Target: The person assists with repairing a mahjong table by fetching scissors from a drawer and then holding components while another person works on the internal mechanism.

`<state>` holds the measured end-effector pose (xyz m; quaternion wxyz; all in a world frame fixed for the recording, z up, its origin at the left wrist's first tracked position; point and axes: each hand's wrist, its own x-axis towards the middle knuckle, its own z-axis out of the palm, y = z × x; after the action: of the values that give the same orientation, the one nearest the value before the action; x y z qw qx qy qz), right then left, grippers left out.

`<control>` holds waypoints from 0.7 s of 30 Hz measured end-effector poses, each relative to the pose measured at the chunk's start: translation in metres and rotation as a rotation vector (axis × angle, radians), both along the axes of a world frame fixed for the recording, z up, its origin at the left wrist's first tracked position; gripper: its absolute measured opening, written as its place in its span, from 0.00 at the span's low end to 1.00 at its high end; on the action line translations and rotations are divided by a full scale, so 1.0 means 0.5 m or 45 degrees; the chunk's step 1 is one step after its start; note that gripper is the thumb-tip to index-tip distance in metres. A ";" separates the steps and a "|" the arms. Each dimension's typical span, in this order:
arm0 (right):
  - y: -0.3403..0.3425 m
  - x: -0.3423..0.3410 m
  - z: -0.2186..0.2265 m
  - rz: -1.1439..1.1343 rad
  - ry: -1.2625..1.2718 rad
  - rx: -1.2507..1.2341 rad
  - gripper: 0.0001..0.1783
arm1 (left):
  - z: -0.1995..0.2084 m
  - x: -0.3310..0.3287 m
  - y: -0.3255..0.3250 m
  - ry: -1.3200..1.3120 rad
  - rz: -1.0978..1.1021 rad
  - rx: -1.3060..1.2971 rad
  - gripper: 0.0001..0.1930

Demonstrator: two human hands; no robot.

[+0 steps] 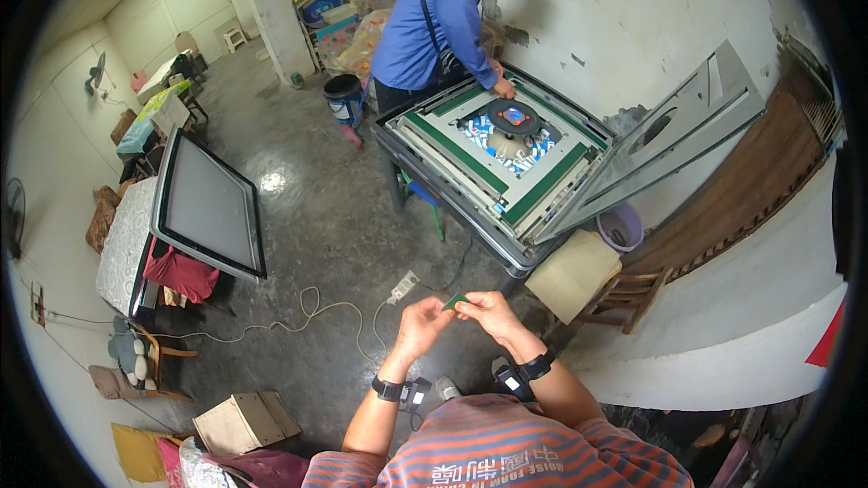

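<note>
A small flat green piece (455, 302) is held up in front of my chest. My right hand (491, 314) pinches it between thumb and fingers. My left hand (421, 327) has its fingers closed at the piece's other edge. Both wrists wear black straps with small devices. Beyond my hands stands an opened automatic mahjong table (452, 201), its top panel (674, 140) tilted up on the right. Blue-and-white mahjong tiles (524, 161) lie jumbled in its middle, around a round black centre disc (514, 116). A person in a blue shirt (443, 23) reaches in beside that disc.
A framed grey panel (212, 203) leans at the left against a cloth-covered table. A white power strip (404, 286) and its cable lie on the concrete floor. A wooden chair with a pale cushion (574, 277) and a purple bucket (620, 227) stand right; a dark bucket (344, 99) stands behind.
</note>
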<state>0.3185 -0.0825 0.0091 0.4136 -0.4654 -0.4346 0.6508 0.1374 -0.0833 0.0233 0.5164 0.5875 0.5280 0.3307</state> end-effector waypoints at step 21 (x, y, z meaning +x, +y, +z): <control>0.238 0.146 -0.196 -0.312 -0.181 -0.549 0.45 | -0.107 -0.044 0.005 -0.017 0.093 -0.290 0.08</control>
<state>0.3917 0.0365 -0.0891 0.3490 -0.6365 -0.2541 0.6391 0.1153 -0.0809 -0.0301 0.5709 0.5032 0.5796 0.2912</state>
